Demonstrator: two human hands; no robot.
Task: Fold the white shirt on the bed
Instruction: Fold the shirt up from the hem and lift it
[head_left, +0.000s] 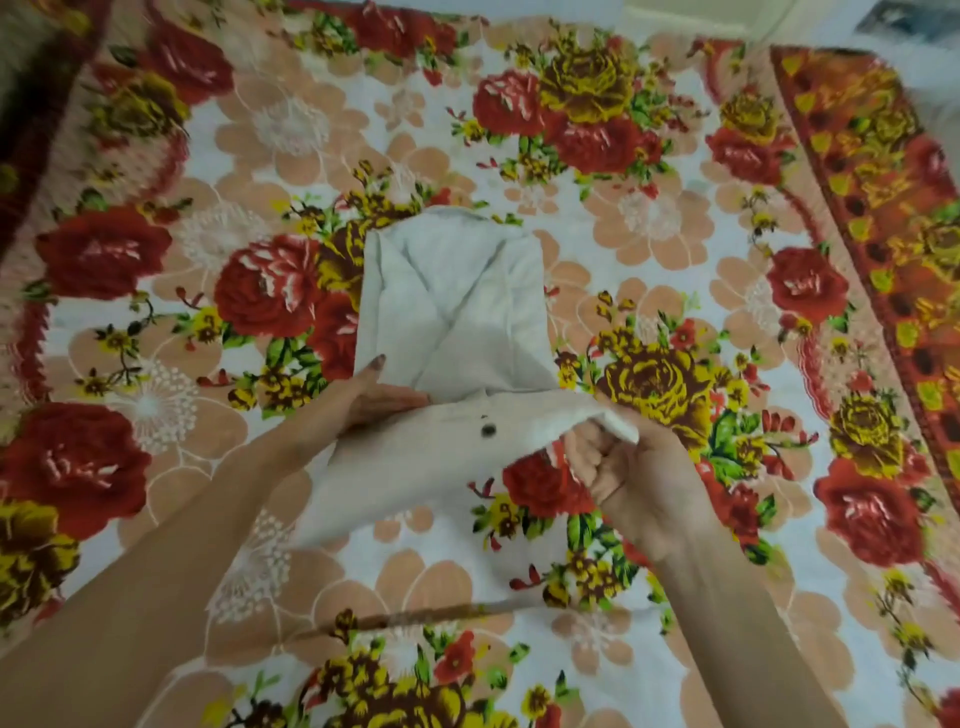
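The white shirt lies in the middle of the bed, its sides folded inward into a narrow strip. Its near end is lifted off the bed and bent toward the far end; a small dark button shows on the raised part. My left hand grips the left side of the raised fabric, thumb on top. My right hand is closed on the right corner of the same raised edge. The shirt's far end rests flat on the bed.
The bed is covered by a floral sheet with red and yellow roses. A red and orange patterned border runs along the right side. A dark edge shows at the far left.
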